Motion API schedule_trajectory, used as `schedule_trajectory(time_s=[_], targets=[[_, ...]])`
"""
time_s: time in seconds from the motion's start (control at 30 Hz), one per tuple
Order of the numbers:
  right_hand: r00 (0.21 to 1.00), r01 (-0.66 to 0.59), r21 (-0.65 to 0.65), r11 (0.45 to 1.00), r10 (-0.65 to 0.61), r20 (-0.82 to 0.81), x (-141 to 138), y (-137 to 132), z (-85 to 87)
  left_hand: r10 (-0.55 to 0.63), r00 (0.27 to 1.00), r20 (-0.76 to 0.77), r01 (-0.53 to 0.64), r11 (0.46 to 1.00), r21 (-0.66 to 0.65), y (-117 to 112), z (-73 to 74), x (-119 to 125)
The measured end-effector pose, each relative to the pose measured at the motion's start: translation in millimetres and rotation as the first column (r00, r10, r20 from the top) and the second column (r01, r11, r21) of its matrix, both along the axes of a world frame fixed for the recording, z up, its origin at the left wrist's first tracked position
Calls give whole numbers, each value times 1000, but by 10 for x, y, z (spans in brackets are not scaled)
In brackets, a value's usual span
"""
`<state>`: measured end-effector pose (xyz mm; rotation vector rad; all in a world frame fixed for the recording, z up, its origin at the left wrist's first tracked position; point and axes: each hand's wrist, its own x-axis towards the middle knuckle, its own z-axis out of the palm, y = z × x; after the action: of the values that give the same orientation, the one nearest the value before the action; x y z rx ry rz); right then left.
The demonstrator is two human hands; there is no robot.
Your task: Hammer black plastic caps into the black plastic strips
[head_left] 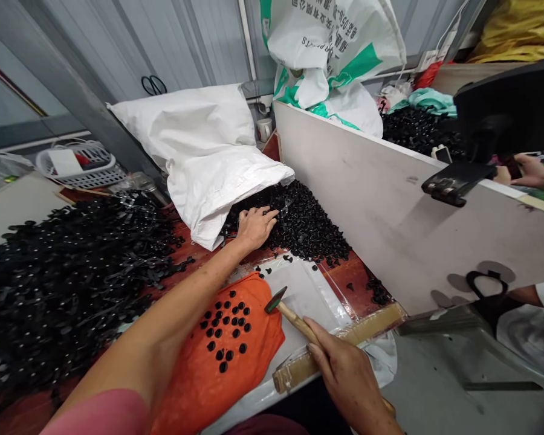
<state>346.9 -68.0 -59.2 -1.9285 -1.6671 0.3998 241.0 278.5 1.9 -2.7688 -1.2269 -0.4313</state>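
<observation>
My left hand (255, 228) reaches over the heap of small black plastic pieces (310, 223) at the mouth of the white woven sack (217, 163). Its fingers are apart and rest on the pieces; nothing shows held in them. In my right hand (344, 368) is a small hammer (297, 319), gripped by its wooden handle, with the dark head pointing up and left. The hammer head hangs beside an orange cloth (181, 368). Several round black pieces (226, 320) lie scattered on that cloth, and a pale board (299, 284) lies to its right.
A large pile of black stems (68, 272) spreads over the left of the table. To the right, a white partition (344, 175) carries a black clamp (453, 181). Beyond it, another person's hand (532, 172) shows. A basket (81, 166) stands at the back left.
</observation>
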Motion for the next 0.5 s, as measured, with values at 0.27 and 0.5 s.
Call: schedule_trajectory(time_s=[0.27,0.5], targets=[[998,23,-89,996,-18,53,9,30,-5,-46,995,-83,42,998,-44,-79,372,-159],[998,50,-87,995,-46,49,-9,22,84,-18,998,-68,10,994,-113,-65,645,-19]])
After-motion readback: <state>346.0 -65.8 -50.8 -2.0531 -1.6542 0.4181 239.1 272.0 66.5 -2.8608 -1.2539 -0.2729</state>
